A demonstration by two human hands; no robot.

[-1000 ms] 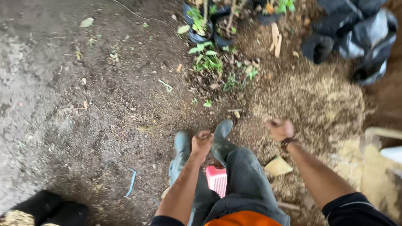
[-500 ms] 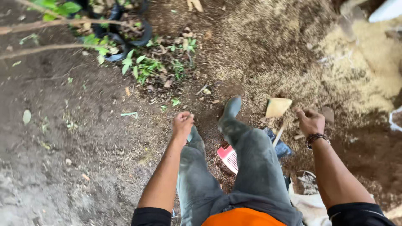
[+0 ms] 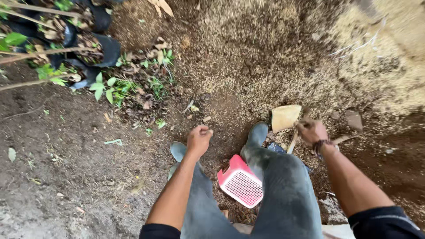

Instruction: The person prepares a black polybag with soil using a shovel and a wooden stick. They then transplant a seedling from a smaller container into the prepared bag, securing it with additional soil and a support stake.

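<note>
**Hands over soil, trowel blade at the boot toe**

The right hand point(image 3: 312, 131) is curled narrow at about 3 o'clock from the legs, closed on a pale handle point(image 3: 292, 142) that slants down toward the ground; a braided band sits on its wrist. Just at 11 o'clock from that hand lies a tan, flat blade point(image 3: 285, 117), probably the working end of the same tool, resting on the husk pile point(image 3: 274, 57) so that it can bite into loose stuff. Whether handle and blade join is hidden by the hand.

The left hand point(image 3: 198, 139) hangs in a loose fist above the left boot point(image 3: 178, 151), holding nothing that shows; it seems held out for balance.

The right boot point(image 3: 256, 135) points to 12 o'clock, its toe just beside the blade. Between the legs, at 6 o'clock from the boots, a pink basket point(image 3: 240, 183) lies tilted on the soil point(image 3: 79, 177), near enough for either hand.

At 10 o'clock, well apart, black bags point(image 3: 104, 48) with seedlings stand grouped, thin stems leaning out to the left. Small green weeds point(image 3: 110, 86) grow beside them.
</note>
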